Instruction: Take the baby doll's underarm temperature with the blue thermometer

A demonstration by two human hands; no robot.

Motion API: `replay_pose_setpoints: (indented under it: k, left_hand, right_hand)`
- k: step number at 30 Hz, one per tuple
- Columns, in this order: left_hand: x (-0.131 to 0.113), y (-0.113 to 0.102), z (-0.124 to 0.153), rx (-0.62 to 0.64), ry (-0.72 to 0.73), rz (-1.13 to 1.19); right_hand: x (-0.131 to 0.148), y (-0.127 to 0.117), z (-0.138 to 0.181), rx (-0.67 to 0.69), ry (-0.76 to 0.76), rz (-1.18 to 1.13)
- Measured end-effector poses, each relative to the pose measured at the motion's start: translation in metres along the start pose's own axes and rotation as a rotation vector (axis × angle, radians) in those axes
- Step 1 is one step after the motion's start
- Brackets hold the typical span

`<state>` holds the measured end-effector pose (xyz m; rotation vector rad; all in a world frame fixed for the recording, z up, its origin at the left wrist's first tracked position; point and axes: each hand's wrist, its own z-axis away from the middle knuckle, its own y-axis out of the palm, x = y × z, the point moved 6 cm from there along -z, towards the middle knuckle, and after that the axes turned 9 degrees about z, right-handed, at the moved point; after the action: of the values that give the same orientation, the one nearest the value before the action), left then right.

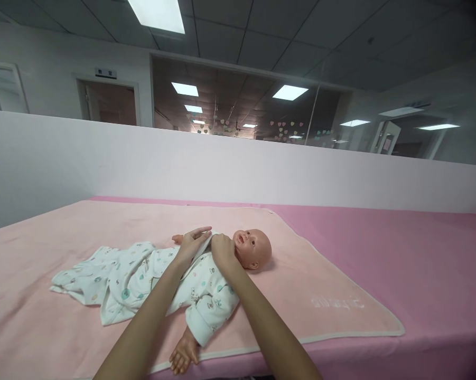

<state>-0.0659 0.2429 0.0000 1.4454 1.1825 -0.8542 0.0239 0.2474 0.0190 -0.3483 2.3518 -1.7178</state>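
A baby doll [257, 245] lies on its back with its head toward the right. It wears a white patterned baby outfit [132, 269], whose lower part spreads loosely to the left. My right hand [223, 250] is closed on the outfit's front edge near the doll's neck; its fingertips are hidden. Beside it, my left hand [192, 245] rests on the doll's chest with fingers stretched out, next to a raised fold of cloth. One doll hand [185, 352] pokes from the near sleeve; the other shows beyond my left hand.
Under the doll lies a peach blanket [320, 279] with a pale border, on a pink table cover [428, 264]. A white partition [261, 171] stands behind the table. Beyond it are a doorway [110, 103] and a large window with heart stickers.
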Motion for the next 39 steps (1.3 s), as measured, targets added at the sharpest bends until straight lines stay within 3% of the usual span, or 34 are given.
replay_pose_setpoints:
  k: [5,9,12,14,17,20,26,33,36,39]
  left_hand:
    - [-0.006,0.003,-0.001,-0.002,0.098,-0.176]
    - [-0.016,0.018,0.007,0.159,0.229,-0.366]
    - [-0.013,0.023,0.013,0.261,0.147,-0.364]
    - [-0.009,0.016,0.012,0.196,0.070,-0.290]
    - [-0.010,0.004,0.010,0.095,0.087,-0.053]
    - [-0.013,0.001,0.008,0.115,0.120,0.260]
    - [-0.014,0.001,0.011,0.134,-0.007,0.683]
    - [-0.018,-0.002,0.012,0.137,0.010,0.720]
    - [-0.018,0.001,0.014,0.183,0.001,0.724]
    - [-0.022,0.008,0.019,0.301,-0.010,0.688]
  right_hand:
    - [-0.012,-0.019,0.025,-0.096,0.011,-0.020]
    - [-0.040,-0.060,0.054,-0.342,0.139,-0.202]
    - [-0.060,-0.081,0.066,-0.452,0.211,-0.425]
    - [-0.066,-0.084,0.067,-0.474,0.205,-0.616]
    - [-0.064,-0.075,0.062,-0.412,0.174,-0.939]
    - [-0.057,-0.061,0.058,-0.312,0.181,-1.168]
    - [-0.044,-0.055,0.048,-0.252,0.167,-1.471]
    - [-0.027,-0.052,0.031,-0.232,0.169,-1.841]
    - [-0.017,-0.049,0.027,-0.169,0.128,-1.825]
    - [-0.008,-0.058,0.030,-0.037,-0.036,-1.646]
